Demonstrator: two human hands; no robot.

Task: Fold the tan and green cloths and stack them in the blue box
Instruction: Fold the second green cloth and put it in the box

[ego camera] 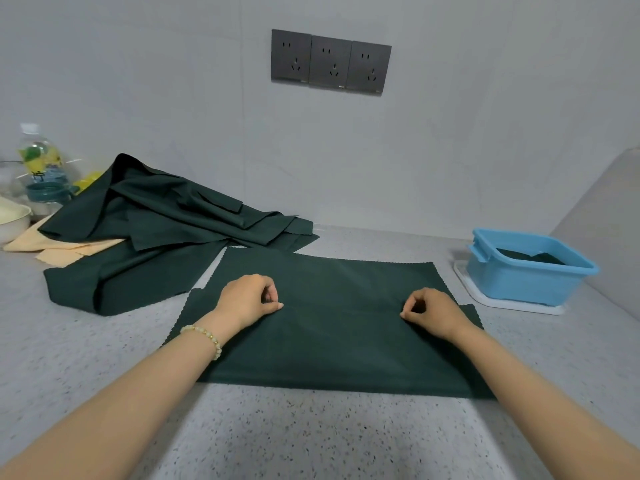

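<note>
A dark green cloth (332,344) lies flat on the speckled counter in front of me, its near part folded over. My left hand (247,299) and my right hand (433,313) rest on it, each pinching the edge of the folded layer between thumb and fingertips. A heap of more green cloths (166,230) lies at the back left, with tan cloths (65,249) partly under it. The blue box (526,271) stands at the right on a white lid, holding a folded green cloth (530,258).
A plastic bottle (41,168) and a white bowl (14,220) stand at the far left behind the heap. Three wall sockets (330,62) sit on the grey wall. The wall angles in at the right behind the box.
</note>
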